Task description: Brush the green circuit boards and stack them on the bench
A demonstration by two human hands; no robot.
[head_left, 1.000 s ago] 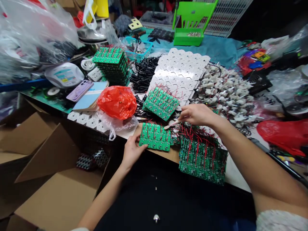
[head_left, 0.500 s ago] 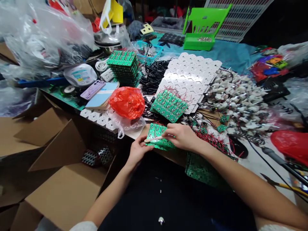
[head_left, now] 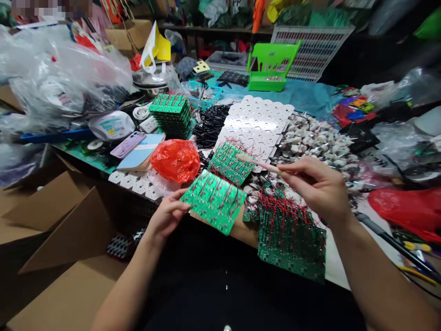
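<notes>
My left hand (head_left: 167, 215) grips the left edge of a green circuit board panel (head_left: 214, 201) with red wires, lifted and tilted over the table's front edge. My right hand (head_left: 319, 188) is closed on a thin wooden stick (head_left: 257, 163) whose tip points left, above a second green panel (head_left: 231, 162). Below my right wrist lies a stack of green boards with red wires (head_left: 290, 232), hanging partly over the table edge.
An orange plastic bag (head_left: 175, 159) sits left of the boards. Behind are white hexagonal sheets (head_left: 257, 122), a pile of white parts (head_left: 315, 140), black cables (head_left: 210, 122), another board stack (head_left: 171, 112) and a green tray (head_left: 267, 82). Open cardboard boxes (head_left: 58, 257) stand at lower left.
My left hand has lifted and tilted the green panel off the table. My right hand has risen and moved right with the stick, away from the panel. The view has tilted upward.
</notes>
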